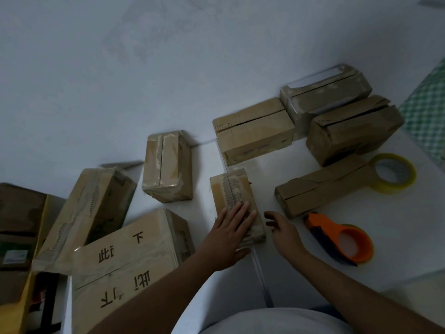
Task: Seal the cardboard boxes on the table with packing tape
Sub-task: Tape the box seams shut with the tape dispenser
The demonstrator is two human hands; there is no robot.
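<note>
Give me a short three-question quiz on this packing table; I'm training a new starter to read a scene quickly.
1. True or false: the left hand lies flat on the small box.
2. Which tool lies nearest the right hand? A) the orange tape dispenser B) the yellow tape roll C) scissors
3. Fill in: the yellow tape roll lies at the end of the long ____.

Key: 1 true; 2 A; 3 box.
</note>
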